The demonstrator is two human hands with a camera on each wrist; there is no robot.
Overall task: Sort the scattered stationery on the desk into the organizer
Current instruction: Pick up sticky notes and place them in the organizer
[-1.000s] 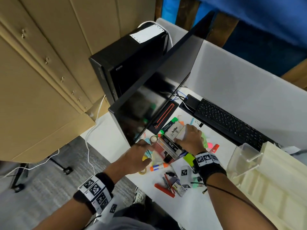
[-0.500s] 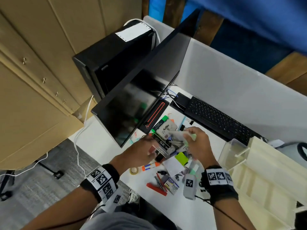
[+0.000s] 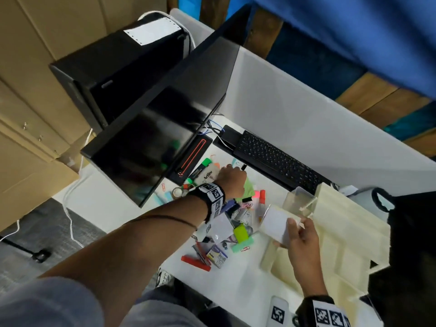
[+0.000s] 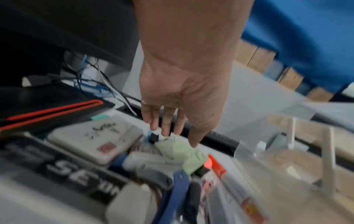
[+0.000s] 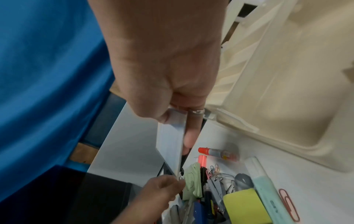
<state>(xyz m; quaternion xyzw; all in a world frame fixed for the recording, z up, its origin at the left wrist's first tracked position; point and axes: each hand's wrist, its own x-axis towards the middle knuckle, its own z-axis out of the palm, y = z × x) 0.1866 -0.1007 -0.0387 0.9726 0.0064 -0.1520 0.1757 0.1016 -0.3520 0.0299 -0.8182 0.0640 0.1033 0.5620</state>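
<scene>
Scattered stationery lies in a pile (image 3: 236, 227) on the white desk. My left hand (image 3: 232, 179) reaches over the far side of the pile; in the left wrist view its fingers (image 4: 165, 124) point straight down and touch small blue and black pieces beside green sticky notes (image 4: 182, 150). My right hand (image 3: 299, 234) grips a white note pad (image 3: 274, 223) between thumb and fingers, at the near left edge of the cream organizer (image 3: 342, 232). The right wrist view shows the note pad (image 5: 170, 145) edge-on, above the desk.
A black monitor (image 3: 165, 128) overhangs the pile on the left and a keyboard (image 3: 271, 156) lies behind it. A grey Artline box (image 3: 208, 173), a yellow block (image 3: 241, 232), a glue stick (image 3: 262, 197) and a red bar (image 3: 195, 263) lie in the clutter. A clear cup (image 3: 298, 199) stands on the organizer.
My right hand lifted the white note pad out of the pile and carried it right to the organizer. My left hand moved across the pile to its far side.
</scene>
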